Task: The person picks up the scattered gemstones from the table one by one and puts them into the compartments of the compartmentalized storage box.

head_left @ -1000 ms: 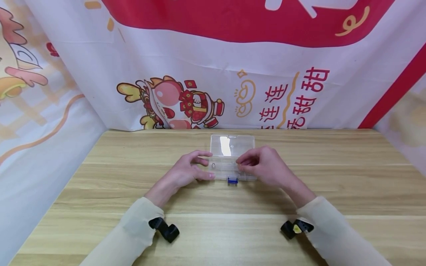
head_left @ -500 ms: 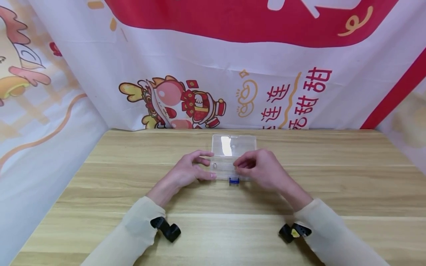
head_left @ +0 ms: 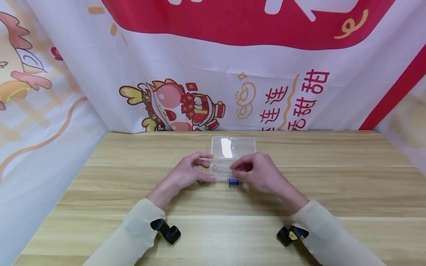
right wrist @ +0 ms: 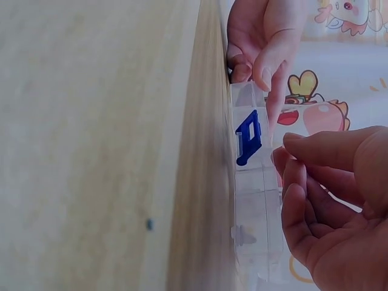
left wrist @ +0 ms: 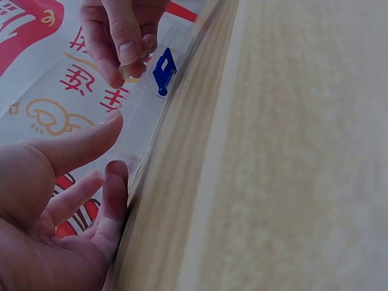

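**Head view: two hands meet over a clear plastic box**

A clear compartment box (head_left: 229,168) is seen lying open on the wooden table (head_left: 100,192), near the far edge, its lid (head_left: 233,147) folded back flat toward the printed backdrop (head_left: 213,74). The box's left end is steadied by the left hand (head_left: 188,173), whose fingers are held nearly straight, thumb along the near wall and index finger over the rim. The right hand (head_left: 257,173) is held over the box's right half, its fingers curled and pinched together above the compartments; in the left wrist view something small and pale (left wrist: 130,71) appears to be held between the fingertips (left wrist: 128,53), though what it is cannot be told. A blue clasp (head_left: 233,181) is shown at the middle of the near wall, just below the right hand's fingertips. Cream sleeves (head_left: 133,232) are worn on both arms, and black wrist mounts (head_left: 166,229) are seen beneath them.
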Motion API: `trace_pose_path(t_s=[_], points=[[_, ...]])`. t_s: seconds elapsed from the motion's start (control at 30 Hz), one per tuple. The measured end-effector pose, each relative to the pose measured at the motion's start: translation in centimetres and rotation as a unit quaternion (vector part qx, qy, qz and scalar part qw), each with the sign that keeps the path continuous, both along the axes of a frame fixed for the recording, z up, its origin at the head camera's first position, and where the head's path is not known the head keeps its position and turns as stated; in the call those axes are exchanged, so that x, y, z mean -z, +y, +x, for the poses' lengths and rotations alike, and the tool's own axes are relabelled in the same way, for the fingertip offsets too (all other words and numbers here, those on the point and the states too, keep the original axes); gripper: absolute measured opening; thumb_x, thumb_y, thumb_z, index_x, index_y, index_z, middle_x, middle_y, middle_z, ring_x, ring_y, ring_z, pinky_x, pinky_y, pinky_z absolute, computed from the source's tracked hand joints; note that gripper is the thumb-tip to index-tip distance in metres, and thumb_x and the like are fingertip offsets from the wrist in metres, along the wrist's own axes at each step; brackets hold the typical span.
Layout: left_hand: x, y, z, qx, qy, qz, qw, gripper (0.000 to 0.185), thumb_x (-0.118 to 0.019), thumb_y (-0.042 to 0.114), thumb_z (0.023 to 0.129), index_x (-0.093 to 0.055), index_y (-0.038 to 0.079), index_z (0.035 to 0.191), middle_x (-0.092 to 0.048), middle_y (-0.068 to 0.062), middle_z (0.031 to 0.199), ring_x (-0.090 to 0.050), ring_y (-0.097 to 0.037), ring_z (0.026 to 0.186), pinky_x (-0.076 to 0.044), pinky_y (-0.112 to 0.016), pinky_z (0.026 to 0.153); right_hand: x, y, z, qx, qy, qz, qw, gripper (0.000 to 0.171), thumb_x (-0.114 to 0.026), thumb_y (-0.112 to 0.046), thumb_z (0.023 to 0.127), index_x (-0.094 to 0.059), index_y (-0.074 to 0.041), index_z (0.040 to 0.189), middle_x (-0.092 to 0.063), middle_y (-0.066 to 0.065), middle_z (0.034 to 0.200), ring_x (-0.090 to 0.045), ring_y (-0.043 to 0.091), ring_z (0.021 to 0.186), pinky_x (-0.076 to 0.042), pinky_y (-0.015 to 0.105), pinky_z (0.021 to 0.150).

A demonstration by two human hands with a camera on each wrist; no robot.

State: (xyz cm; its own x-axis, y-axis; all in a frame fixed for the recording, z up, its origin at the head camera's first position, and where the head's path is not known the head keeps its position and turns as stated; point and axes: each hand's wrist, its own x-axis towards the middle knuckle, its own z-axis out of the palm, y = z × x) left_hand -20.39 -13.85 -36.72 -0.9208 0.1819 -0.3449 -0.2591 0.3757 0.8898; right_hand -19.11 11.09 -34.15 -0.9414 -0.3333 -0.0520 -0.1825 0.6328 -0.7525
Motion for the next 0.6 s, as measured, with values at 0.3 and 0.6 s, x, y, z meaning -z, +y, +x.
trace_pose_path(t_s=[0.3,0.6], points=[[0.15,-0.11,0.11,0.003,0.004,-0.001,1.0000,0.067,-0.093,0.021,0.082,-0.063,0.032,0.142,-0.064,-0.007,0.136,-0.063,-0.027,0.113,-0.053,-0.031,0.087,0.33,-0.47,0.17,0.007,-0.006,0.007,1.000,0.014,-0.079,-0.010,0.095,-0.083,-0.015,0.108,-0.075,0.000,0.095,-0.064,0.017,0.086,-0.056,0.028,0.076],[0.11,-0.03,0.22,0.002,0.008,0.000,1.0000,0.066,-0.092,0.020,0.083,-0.064,0.031,0.141,-0.065,-0.007,0.135,-0.063,-0.026,0.112,-0.054,-0.031,0.086,0.75,-0.69,0.06,0.003,0.004,0.008,1.000,0.013,-0.078,-0.009,0.095,-0.083,-0.013,0.106,-0.075,0.001,0.093,-0.063,0.016,0.084,-0.056,0.029,0.075]])
